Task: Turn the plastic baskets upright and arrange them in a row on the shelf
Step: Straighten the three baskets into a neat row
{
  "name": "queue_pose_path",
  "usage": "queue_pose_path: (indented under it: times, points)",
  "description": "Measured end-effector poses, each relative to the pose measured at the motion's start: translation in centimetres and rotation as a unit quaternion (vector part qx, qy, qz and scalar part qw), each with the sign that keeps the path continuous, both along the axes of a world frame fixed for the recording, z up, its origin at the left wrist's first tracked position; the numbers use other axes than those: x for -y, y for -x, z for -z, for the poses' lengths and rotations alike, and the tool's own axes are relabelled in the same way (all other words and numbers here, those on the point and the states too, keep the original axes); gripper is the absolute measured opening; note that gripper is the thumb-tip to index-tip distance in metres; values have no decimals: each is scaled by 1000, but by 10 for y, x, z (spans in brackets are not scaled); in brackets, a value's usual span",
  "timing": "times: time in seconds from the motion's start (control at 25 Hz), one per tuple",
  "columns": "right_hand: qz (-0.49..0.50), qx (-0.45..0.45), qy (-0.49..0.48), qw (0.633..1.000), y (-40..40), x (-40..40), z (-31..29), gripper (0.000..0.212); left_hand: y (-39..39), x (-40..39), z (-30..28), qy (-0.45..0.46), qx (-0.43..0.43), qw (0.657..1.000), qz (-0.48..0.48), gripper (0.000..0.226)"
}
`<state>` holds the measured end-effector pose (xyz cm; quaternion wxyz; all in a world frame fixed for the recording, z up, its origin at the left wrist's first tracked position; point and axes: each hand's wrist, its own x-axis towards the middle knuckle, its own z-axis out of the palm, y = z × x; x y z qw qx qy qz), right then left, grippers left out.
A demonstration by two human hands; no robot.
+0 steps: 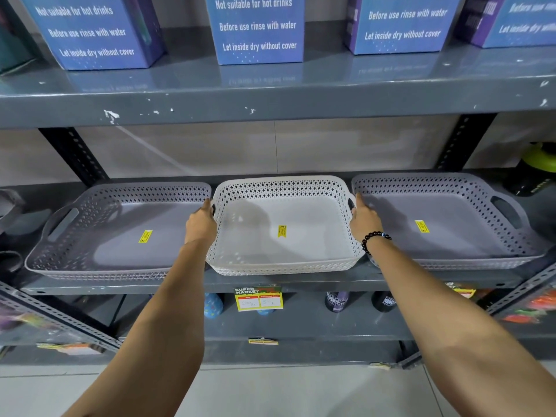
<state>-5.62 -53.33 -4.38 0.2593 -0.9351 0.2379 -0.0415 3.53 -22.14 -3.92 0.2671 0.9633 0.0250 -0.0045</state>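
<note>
Three shallow perforated plastic baskets stand upright in a row on the middle grey shelf [270,282]. A grey basket [99,224] is on the left, a white basket [264,236] in the middle, another grey basket [469,218] on the right. Each has a yellow sticker inside. My left hand [201,222] grips the white basket's left handle. My right hand [364,219], with a dark bead bracelet at the wrist, grips its right handle.
Blue printed boxes [255,28] stand on the shelf above. A dark bottle with a green lid [534,173] is at the far right of the basket shelf. Bottles [337,300] and a price tag [258,299] sit on the shelf below. Dark slotted uprights [75,155] stand behind.
</note>
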Motion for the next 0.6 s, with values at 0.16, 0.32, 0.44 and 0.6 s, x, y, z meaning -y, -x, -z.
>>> queue_pose_path:
  times: [0.16, 0.32, 0.44, 0.6]
  points:
    - [-2, 1, 1, 1000, 0, 0, 2, 60, 1, 1, 0, 0, -2, 1000, 0, 51]
    - [-2, -8, 5, 1000, 3, 0, 0, 63, 2, 0, 0, 3, -2, 1000, -2, 51]
    - [-1, -10, 4, 1000, 4, -2, 1, 67, 3, 0, 0, -2, -1, 1000, 4, 51]
    - [-5, -21, 18, 1000, 2, 1, 6, 70, 2, 1, 2, -10, 0, 1000, 8, 51]
